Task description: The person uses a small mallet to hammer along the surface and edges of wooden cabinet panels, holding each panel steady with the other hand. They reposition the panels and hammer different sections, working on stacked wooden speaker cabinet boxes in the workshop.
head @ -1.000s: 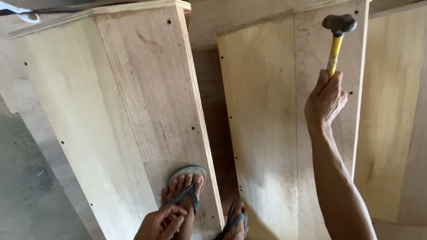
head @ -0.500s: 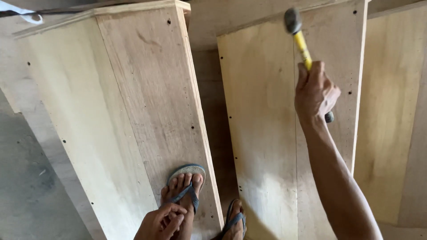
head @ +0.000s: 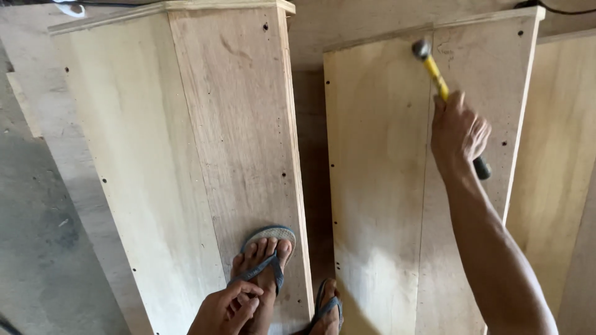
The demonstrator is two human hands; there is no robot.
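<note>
Both hands are in view: my right hand point(head: 458, 133) is clenched around the yellow handle of a hammer point(head: 442, 87), and since half a second ago the head has swung left and lower, now over the right plywood panel point(head: 385, 186). My left hand point(head: 226, 308) sits loosely curled, fingers together, at the bottom edge, touching my sandalled foot point(head: 264, 260), which rests on the left plywood box point(head: 186, 155); I cannot tell if it holds anything.
</note>
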